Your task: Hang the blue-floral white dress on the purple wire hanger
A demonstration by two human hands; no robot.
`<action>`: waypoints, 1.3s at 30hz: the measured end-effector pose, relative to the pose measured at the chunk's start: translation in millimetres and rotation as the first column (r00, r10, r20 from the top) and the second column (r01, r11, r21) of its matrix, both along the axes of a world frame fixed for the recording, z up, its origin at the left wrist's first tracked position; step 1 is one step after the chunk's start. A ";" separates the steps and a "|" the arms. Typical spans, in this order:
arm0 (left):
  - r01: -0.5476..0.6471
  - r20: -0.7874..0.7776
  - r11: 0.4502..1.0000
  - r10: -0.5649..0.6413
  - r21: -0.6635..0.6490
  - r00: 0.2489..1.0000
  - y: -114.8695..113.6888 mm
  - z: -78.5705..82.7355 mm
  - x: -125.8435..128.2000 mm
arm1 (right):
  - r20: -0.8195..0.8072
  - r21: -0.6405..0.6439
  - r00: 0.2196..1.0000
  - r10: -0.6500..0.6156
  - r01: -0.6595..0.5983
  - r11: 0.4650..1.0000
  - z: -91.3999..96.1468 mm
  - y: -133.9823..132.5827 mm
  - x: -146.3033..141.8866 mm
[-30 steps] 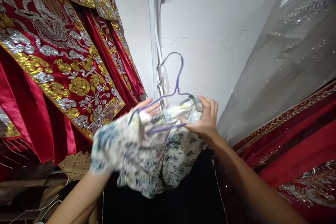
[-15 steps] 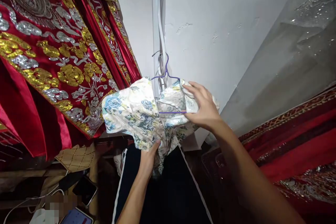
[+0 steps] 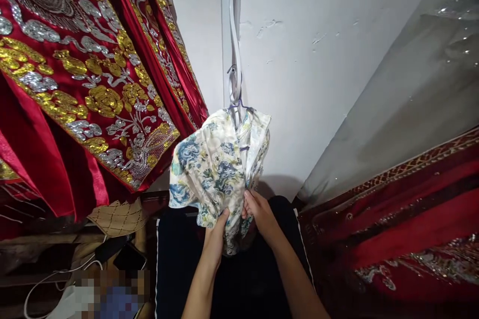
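Rumpled cream blouse [image 3: 219, 159], blue-flowered (left hand [image 3: 216, 229] and right hand [image 3: 260, 212] in closed grips on its front)

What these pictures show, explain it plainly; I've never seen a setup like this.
There is no machine: these are a person's own bare hands, seen by one camera worn on the head, looking forward and down. The left hand and right hand both grip the lower part of a floral garment. It is on a purple hanger, in front of a white wall. Red embroidered cloth hangs at picture left. Below that lie a tan quilted piece and a white cable; part of that corner is pixelated.
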State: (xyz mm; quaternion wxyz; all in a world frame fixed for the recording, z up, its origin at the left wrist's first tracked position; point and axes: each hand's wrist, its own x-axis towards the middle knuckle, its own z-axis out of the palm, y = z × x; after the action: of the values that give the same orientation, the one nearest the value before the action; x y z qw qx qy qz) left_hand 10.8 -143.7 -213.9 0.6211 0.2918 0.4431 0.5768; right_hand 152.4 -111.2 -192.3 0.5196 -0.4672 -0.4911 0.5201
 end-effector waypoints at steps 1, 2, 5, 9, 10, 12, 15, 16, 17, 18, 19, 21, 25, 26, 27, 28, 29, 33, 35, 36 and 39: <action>0.013 0.002 1.000 -0.013 0.006 1.000 -0.7 2.9 -0.7 | 0.056 0.037 0.998 0.012 -0.014 0.999 1.9 1.4 -0.4; 0.016 0.009 1.000 -0.016 0.010 1.000 -1.0 5.3 -1.4 | 0.107 0.072 0.994 0.009 -0.017 0.997 4.4 2.6 0.4; -0.069 -0.003 0.997 0.069 0.017 0.998 -0.8 8.8 -4.8 | 0.221 0.096 0.975 -0.006 -0.015 0.995 9.4 2.6 4.9; -0.333 -0.258 0.938 0.347 0.097 0.902 -3.2 2.1 -5.1 | 0.192 0.048 0.981 -0.002 -0.007 0.999 5.5 -4.6 4.8; -0.398 -0.342 0.901 0.433 0.172 0.834 -4.2 -1.3 -2.6 | 0.172 0.031 0.985 0.001 -0.006 0.999 4.2 -6.4 2.7; -0.449 -0.457 0.808 0.587 0.382 0.668 -4.7 -9.0 5.2 | 0.149 0.014 0.989 0.001 -0.004 1.000 3.0 -9.2 -3.3; -0.277 -0.507 0.749 0.627 0.602 0.592 1.1 -19.8 18.8 | 0.153 0.024 0.987 0.041 -0.045 0.999 5.2 -12.8 -11.9; -0.195 -0.513 0.760 0.581 0.620 0.632 4.5 -22.2 22.7 | 0.153 0.026 0.987 0.059 -0.064 0.998 6.6 -14.4 -13.5; -0.131 -0.514 0.771 0.529 0.623 0.675 8.0 -23.7 25.8 | 0.141 0.017 0.987 0.081 -0.084 0.996 8.2 -16.2 -14.0; -0.087 -0.511 0.781 0.484 0.618 0.710 11.2 -24.2 28.3 | 0.111 -0.014 0.988 0.108 -0.107 0.994 10.1 -18.1 -13.4; -0.063 -0.506 0.788 0.452 0.612 0.735 13.6 -23.7 30.0 | 0.062 -0.061 0.989 0.132 -0.128 0.990 12.5 -19.4 -11.6; -0.056 -0.491 0.790 0.433 0.611 0.756 15.8 -21.0 31.8 | -0.060 -0.150 0.988 0.145 -0.153 0.977 20.4 -18.4 -4.8; 0.024 -0.523 0.813 0.351 0.581 0.777 9.7 -16.1 30.5 | -0.161 -0.109 0.987 0.009 -0.027 0.994 60.9 9.8 12.2; 0.042 -0.538 0.824 0.330 0.565 0.776 7.1 -16.2 29.3 | -0.166 -0.063 0.986 -0.008 -0.002 0.998 77.1 21.9 15.5; 0.056 -0.552 0.833 0.314 0.551 0.773 4.3 -17.0 27.9 | -0.178 -0.014 0.984 -0.011 0.009 1.000 94.8 34.8 17.9; 0.069 -0.565 0.838 0.301 0.541 0.768 1.6 -18.4 26.2 | -0.197 0.038 0.980 0.004 0.004 0.999 113.3 47.6 19.5; 0.091 -0.582 0.841 0.287 0.534 0.761 -0.8 -20.3 24.1 | -0.234 0.084 0.972 0.006 0.014 0.996 131.3 59.3 20.4; 0.199 -0.659 0.830 0.242 0.520 0.712 -2.6 -26.4 13.0 | -0.357 0.181 0.932 0.053 0.013 0.983 178.3 83.6 16.2; 0.230 -0.684 0.820 0.245 0.524 0.688 4.8 -20.6 7.3 | -0.338 0.196 0.940 0.051 0.017 0.981 180.8 81.0 10.5; 0.234 -0.687 0.815 0.251 0.530 0.682 11.0 -13.1 4.8 | -0.320 0.203 0.946 0.049 0.018 0.979 178.3 77.2 7.2; 0.218 -0.659 0.784 0.296 0.582 0.692 38.5 32.1 -0.6 | -0.267 0.238 0.962 0.047 0.018 0.971 167.3 62.1 -1.9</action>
State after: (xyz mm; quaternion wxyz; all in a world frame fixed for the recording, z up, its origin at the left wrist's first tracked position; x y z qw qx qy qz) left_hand 10.2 -105.1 -181.8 0.2510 0.6705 0.4417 0.5407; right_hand 150.5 -49.1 -25.0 0.6303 -0.3223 -0.4778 0.5202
